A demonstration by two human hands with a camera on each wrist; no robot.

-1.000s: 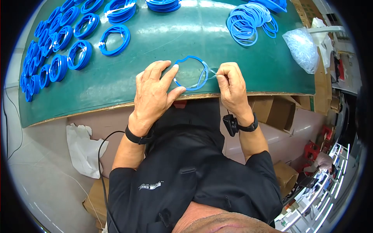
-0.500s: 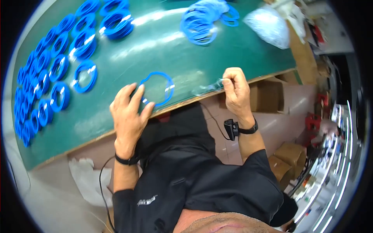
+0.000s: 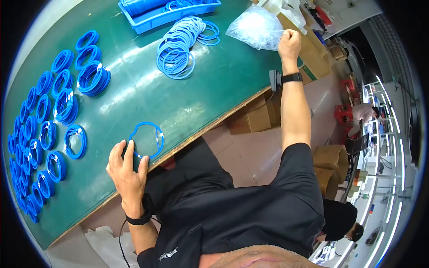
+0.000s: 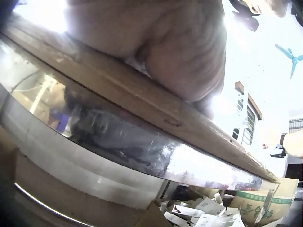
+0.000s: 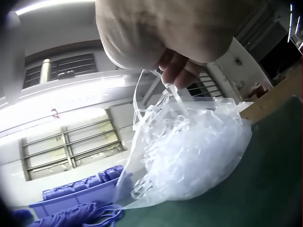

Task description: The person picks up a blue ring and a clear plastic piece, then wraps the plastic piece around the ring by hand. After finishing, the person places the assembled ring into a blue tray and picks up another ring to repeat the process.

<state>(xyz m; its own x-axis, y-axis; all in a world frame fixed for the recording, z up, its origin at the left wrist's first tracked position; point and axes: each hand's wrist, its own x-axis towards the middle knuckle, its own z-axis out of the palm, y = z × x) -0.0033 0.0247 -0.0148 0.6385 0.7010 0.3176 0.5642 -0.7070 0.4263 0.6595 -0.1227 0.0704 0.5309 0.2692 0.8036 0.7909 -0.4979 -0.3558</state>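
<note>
A single thin blue ring (image 3: 144, 123) lies near the front edge of the green table (image 3: 214, 94). My left hand (image 3: 127, 172) rests at its left side, index finger and thumb spread, fingertips right at the band. Out to the right, my right hand (image 3: 290, 44) is raised beside a clear plastic bag (image 3: 257, 29) filled with tangled clear strips. Its fingers pinch a narrow clear strip (image 5: 176, 97) that hangs down over the bag's opening in the right wrist view. In the left wrist view, the palm covers the ring.
Bundles of blue rings (image 3: 94, 79) stand in rows at the left. A loose pile of lighter blue rings (image 3: 176, 49) lies by a blue tray (image 3: 143, 27) at the back. Cardboard boxes (image 3: 254, 117) stand below the table's front edge. Another person (image 3: 342, 219) is at the lower right.
The clear strip came away from the blue ring. My right hand carried it rightward and up to the bag. My left hand stayed by the ring while the head view turned right.
</note>
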